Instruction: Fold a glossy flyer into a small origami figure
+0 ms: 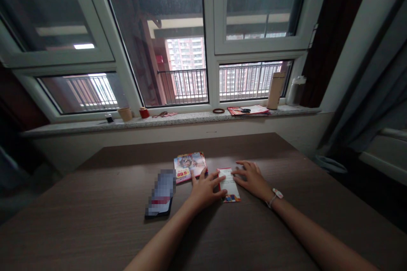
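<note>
While both your hands are at the paper, the head view lists as follows. Item, one narrow printed paper (231, 183), pale with a coloured lower end: flat on the surface (95, 194), between your hands; whether it is folded cannot be told. Item, your left hand (206, 188): grip apart, fingers spread, thumb and index over the paper's left side, outer fingers reaching the near edge of the picture leaflet (190, 163). Item, your right hand (252, 180): grip apart, fingertips at the paper's right edge, clamped on nothing; a bracelet (276, 197) at the wrist. Item, the picture leaflet, marked 89.9, possibly more than one sheet: flat, beyond and to the left of the paper. Item, one phone (162, 194), screen blurred out: left of your left hand, near the leaflet. Item, windowsill (190, 119) stock, well apart from your hands: a paper cup (125, 114), a dark ring (218, 111) and scissors (245, 110) on papers. Progress, by judgement: done, the paper lies flat and separate from the leaflet; outstanding, your hands have not left it, so its handling appears midway, and how much remains cannot be told.
</note>
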Demonstrator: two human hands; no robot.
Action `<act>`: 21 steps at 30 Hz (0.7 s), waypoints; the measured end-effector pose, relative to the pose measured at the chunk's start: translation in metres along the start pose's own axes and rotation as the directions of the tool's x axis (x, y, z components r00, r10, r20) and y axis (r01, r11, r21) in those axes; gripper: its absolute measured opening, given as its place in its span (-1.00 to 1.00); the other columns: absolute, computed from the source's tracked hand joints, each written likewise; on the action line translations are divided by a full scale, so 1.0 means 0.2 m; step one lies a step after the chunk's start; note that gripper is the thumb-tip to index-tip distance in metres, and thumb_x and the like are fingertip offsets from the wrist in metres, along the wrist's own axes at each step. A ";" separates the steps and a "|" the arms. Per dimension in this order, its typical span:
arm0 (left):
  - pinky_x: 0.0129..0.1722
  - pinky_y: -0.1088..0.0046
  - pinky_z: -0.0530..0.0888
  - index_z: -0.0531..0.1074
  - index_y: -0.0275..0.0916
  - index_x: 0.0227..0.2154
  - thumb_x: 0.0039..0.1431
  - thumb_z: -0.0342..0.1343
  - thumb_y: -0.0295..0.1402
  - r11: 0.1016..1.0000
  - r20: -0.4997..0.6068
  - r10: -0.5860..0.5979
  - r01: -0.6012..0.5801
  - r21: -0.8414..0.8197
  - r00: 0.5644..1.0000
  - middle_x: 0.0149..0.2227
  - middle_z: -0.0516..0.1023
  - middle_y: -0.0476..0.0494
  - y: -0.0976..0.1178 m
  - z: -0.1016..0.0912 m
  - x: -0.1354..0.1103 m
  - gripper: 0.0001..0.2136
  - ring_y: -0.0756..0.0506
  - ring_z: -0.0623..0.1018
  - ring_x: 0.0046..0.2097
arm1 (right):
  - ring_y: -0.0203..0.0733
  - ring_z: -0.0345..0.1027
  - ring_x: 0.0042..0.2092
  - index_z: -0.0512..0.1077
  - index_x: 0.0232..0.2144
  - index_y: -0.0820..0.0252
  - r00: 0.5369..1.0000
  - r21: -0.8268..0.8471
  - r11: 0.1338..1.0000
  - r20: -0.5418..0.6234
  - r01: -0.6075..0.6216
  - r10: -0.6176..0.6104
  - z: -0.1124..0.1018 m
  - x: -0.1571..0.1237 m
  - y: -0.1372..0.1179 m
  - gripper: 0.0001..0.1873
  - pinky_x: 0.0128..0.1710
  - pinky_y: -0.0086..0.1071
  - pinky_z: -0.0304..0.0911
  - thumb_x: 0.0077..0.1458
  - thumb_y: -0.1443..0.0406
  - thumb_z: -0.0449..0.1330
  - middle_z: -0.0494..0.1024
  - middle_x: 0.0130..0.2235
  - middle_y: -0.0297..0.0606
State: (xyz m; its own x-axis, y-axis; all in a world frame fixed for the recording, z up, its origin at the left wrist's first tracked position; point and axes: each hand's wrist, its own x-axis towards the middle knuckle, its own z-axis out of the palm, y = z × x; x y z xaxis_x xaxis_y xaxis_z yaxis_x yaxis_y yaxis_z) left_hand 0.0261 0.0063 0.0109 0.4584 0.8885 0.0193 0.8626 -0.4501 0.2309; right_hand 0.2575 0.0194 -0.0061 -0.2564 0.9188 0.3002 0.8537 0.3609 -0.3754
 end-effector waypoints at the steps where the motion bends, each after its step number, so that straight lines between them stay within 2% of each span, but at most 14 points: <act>1: 0.07 -0.45 -0.39 0.17 0.28 0.17 0.14 -0.09 0.14 1.000 -0.001 -0.001 0.001 0.002 1.000 0.31 0.11 0.13 0.00 0.00 0.00 -0.49 -0.45 -0.09 0.32 | 0.02 -0.01 0.23 0.49 -0.11 -0.16 1.000 0.000 1.000 0.010 -0.009 0.009 0.00 0.00 0.00 -0.68 0.24 0.13 -0.27 0.10 0.04 0.13 0.27 0.17 -0.28; 11: 0.06 -0.46 -0.41 0.17 0.30 0.16 0.15 -0.08 0.14 1.000 -0.022 0.005 -0.005 -0.005 1.000 0.31 0.11 0.15 -0.01 0.01 0.00 -0.50 -0.46 -0.08 0.32 | 0.09 -0.08 0.27 0.40 0.03 -0.20 0.977 0.009 1.000 0.212 0.003 -0.004 -0.06 0.01 0.04 -0.44 0.24 0.11 -0.23 -0.04 -0.09 0.20 0.20 0.22 -0.23; 21: 0.03 -0.47 -0.45 0.19 0.31 0.15 0.13 -0.07 0.15 1.000 -0.046 0.005 -0.006 -0.019 0.999 0.30 0.14 0.16 -0.02 0.03 0.01 -0.50 -0.46 -0.06 0.31 | 0.12 -0.14 0.31 0.26 0.14 -0.19 0.948 0.040 0.999 0.314 0.034 -0.045 -0.11 -0.03 0.06 -0.18 0.27 0.14 -0.38 -0.19 -0.14 0.27 0.10 0.29 -0.19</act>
State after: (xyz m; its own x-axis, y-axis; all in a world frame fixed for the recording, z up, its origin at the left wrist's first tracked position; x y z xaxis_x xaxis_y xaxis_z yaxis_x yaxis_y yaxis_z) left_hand 0.0250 0.0086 0.0038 0.4521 0.8896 0.0650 0.8558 -0.4532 0.2494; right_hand 0.2786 0.0141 0.0072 -0.4241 0.9052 0.0261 0.8255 0.3983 -0.3999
